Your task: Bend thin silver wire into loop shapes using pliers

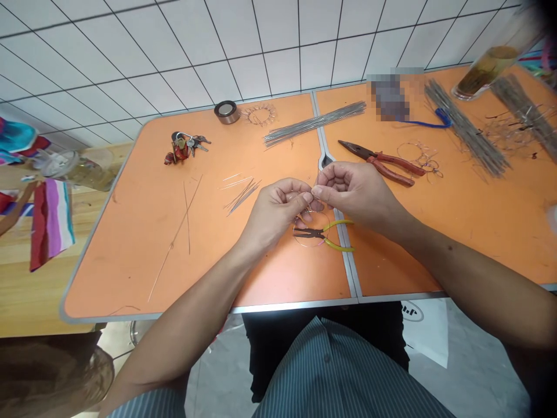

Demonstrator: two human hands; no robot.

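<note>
Near the table's middle seam, my left hand (285, 206) and my right hand (348, 186) meet at the fingertips. Both are closed in a pinch on a thin wire, part of which curves down as a loop (297, 242) below the left fingers. The fingers hide where the wire is held. Just under the hands lie small pliers (337, 223) with yellow handles, seen through the wire loop. Larger red-handled pliers (383, 162) rest beyond my right hand. Left of my left hand are several short wire pieces (243, 196).
A bundle of straight wires (315, 123) lies at the back, with another bundle (467, 128) to the right. Keys (187, 145), a tape roll (226, 112) and a ring of wire (260, 115) sit at the back left. A glass of brown liquid (483, 72) stands back right.
</note>
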